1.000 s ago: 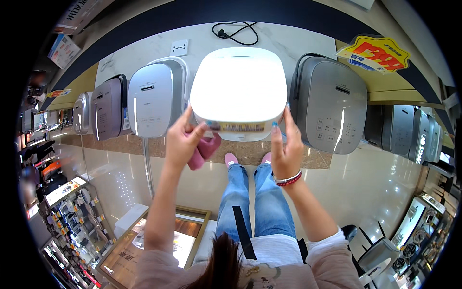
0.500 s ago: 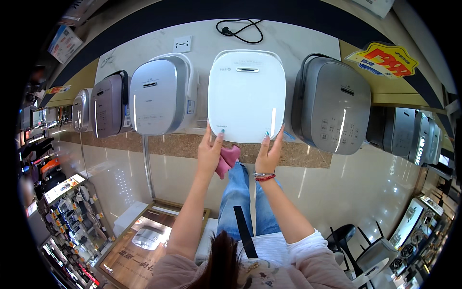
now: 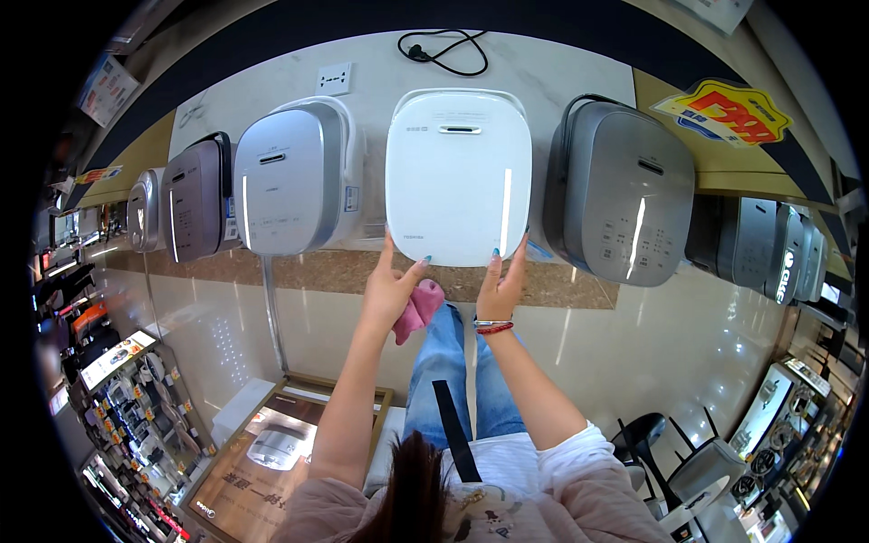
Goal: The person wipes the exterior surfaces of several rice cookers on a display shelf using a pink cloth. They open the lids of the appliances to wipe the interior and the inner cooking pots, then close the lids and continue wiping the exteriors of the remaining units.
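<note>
A white rice cooker with a rounded lid and a slot-shaped vent stands on the counter in front of me. My left hand is at its near left corner, the forefinger along the side and the thumb by the front edge. Bunched under that palm is a pink cloth, held by the lower fingers. At the near right corner, my right hand grips the cooker between thumb and fingers. The cooker's lower body and my fingertips beneath it are hidden.
A silver-blue rice cooker and a dark purple-grey one stand to the left. On the right is a grey rice cooker with a handle. Behind lie a black power cord and a wall socket. A yellow price sign hangs at right.
My left thumb has slid off the lid's front face to just below its edge. The right hand keeps nearly the same place at the corner. The whole view has shifted slightly.
</note>
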Tool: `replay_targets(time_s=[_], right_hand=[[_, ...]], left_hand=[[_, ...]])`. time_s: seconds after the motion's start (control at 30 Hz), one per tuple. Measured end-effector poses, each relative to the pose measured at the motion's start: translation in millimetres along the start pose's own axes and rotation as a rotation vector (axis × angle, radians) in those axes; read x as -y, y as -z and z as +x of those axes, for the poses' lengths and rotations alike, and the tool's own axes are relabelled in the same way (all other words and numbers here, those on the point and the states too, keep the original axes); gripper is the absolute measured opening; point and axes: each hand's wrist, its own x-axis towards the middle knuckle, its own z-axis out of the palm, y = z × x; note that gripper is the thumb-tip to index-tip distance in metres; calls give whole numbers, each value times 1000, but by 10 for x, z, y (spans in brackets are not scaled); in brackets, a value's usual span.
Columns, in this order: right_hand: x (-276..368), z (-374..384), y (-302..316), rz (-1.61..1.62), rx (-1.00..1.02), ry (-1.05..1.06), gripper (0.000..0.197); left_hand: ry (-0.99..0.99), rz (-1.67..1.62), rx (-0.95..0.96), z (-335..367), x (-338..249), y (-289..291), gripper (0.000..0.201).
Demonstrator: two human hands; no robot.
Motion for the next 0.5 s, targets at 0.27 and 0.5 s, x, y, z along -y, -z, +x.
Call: replay_targets(time_s=[0.27,0.5], right_hand=[[-96,-30,-58,7,-9,18,55],[-107,-128,214,15,54,2,59]], left_hand=[[12,-2,-12,-7,-4,4,76],[-86,-257,-16,-85,160,49,65]])
